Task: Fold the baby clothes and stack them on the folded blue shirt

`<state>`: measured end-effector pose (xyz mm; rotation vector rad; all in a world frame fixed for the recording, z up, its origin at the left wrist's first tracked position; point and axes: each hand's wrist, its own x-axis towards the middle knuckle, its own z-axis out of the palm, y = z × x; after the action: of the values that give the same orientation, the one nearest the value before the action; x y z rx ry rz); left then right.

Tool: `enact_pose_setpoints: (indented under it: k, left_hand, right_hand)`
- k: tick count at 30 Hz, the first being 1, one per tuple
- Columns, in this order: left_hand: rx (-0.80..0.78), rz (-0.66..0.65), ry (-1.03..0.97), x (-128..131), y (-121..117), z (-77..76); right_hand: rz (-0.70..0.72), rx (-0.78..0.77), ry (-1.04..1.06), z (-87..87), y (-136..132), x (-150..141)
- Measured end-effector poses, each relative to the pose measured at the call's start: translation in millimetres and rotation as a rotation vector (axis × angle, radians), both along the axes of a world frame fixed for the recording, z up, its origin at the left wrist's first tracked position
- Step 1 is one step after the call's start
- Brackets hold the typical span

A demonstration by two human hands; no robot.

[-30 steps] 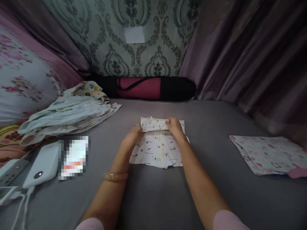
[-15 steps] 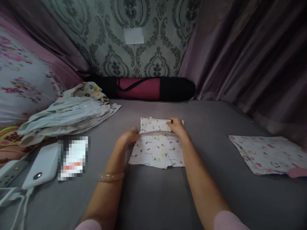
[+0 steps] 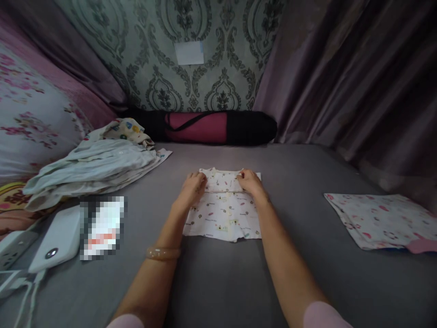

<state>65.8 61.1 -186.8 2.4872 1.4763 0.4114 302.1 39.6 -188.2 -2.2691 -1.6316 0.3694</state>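
A small white printed garment [image 3: 221,216] lies on the grey sheet in front of me, its far part folded over into a band toward me. My left hand [image 3: 194,187] is at the left end of that band, fingers curled and pinching the cloth. At the band's right side, my right hand [image 3: 251,182] pinches its far edge between thumb and fingers. The near part of the garment lies flat, with a pale yellow strip down its middle. My right forearm covers part of its right edge.
On the left are a pile of clothes [image 3: 99,159], a white power bank [image 3: 58,237] with cables, a power strip [image 3: 15,248] and a blurred-out item [image 3: 104,228]. A folded printed cloth [image 3: 382,218] lies right. A black and pink bag [image 3: 196,126] rests against the wall.
My left hand moved off the fold's left end, then came back up and right onto the band. The folded band now lies flatter. My right hand stayed near the far edge.
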Motion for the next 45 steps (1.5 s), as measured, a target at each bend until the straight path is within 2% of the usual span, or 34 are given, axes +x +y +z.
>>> enact_pose_setpoints:
  k: [2,6,8,14,18,20,22,24,26,29,33,42,45]
  left_hand:
    - [0.026,-0.058,0.042,5.1,-0.2,-12.2]
    - [-0.140,-0.010,0.128,5.5,0.5,-25.0]
    - [-0.184,-0.005,0.134,3.4,1.3,-26.4]
    - [-0.163,-0.028,0.102,-1.2,3.3,-29.9]
    - [-0.104,-0.030,0.023,1.0,1.6,-24.2]
    - [-0.046,-0.020,-0.011,4.7,0.0,-19.1]
    - [-0.004,-0.024,-0.003,8.9,-1.3,-16.2]
    - [-0.007,-0.046,0.042,12.2,-1.4,-17.8]
    - [-0.044,-0.060,0.096,13.4,0.0,-23.6]
    - [-0.099,-0.052,0.145,11.9,3.7,-33.5]
    - [-0.112,-0.052,0.149,9.5,6.5,-37.6]
    - [-0.086,-0.059,0.071,5.9,4.0,-34.4]
    - [-0.013,-0.020,0.009,3.4,3.8,-32.1]
  right_hand:
    - [0.004,0.004,-0.010,-2.0,0.1,0.5]
    - [-0.008,-0.001,-0.030,-4.3,-2.5,0.4]
    - [-0.030,0.000,-0.029,-3.9,-5.2,-1.9]
    - [-0.096,-0.024,-0.067,4.5,-13.8,-16.5]
    - [-0.122,0.043,-0.186,12.3,-16.3,-31.1]
    - [-0.054,0.091,-0.221,13.6,-16.2,-41.1]
    - [0.088,0.118,-0.202,10.6,-15.6,-52.6]
    - [0.222,0.131,-0.173,2.9,-15.1,-63.9]
    - [0.286,0.126,-0.164,-7.6,-15.0,-72.2]
    - [0.298,0.081,-0.161,-21.3,-15.2,-76.9]
    - [0.288,0.060,-0.159,-28.1,-14.4,-74.9]
    - [0.297,0.049,-0.090,-21.9,-14.8,-71.8]
    - [0.192,0.117,-0.114,-17.9,-13.7,-62.8]
